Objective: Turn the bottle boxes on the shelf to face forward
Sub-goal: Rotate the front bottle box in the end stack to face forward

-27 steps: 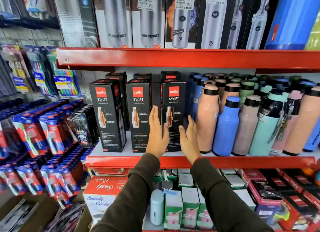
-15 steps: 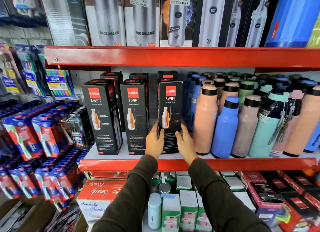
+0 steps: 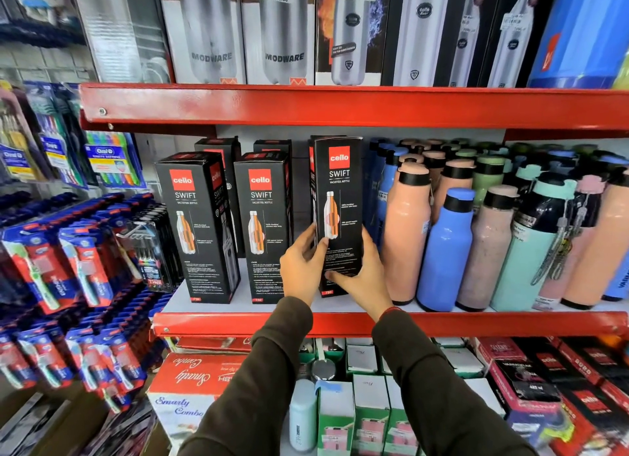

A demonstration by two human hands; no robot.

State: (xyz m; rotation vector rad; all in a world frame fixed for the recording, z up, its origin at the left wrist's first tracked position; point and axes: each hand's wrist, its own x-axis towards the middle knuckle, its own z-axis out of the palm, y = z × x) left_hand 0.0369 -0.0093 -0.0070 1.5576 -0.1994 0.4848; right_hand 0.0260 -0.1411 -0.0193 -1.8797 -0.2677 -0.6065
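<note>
Holding a tall black Cello Swift bottle box (image 3: pixel 337 214) from both sides, a person stands at a red shelf (image 3: pixel 374 323). The left hand (image 3: pixel 304 268) has a closed grip on the box's left edge, with the thumb on the front. The right hand (image 3: pixel 364 278) grips the lower right side, with its thumb across the front near the bottom. The box is upright, and its front with the bottle picture faces forward. I cannot tell if its bottom touches the shelf. Two more Cello Swift boxes stand to the left: the middle box (image 3: pixel 263 227) and the left box (image 3: pixel 199 224), which is turned a bit so one side shows. Just to the right stands a peach bottle (image 3: pixel 406 234), then a blue bottle (image 3: pixel 446 251).
</note>
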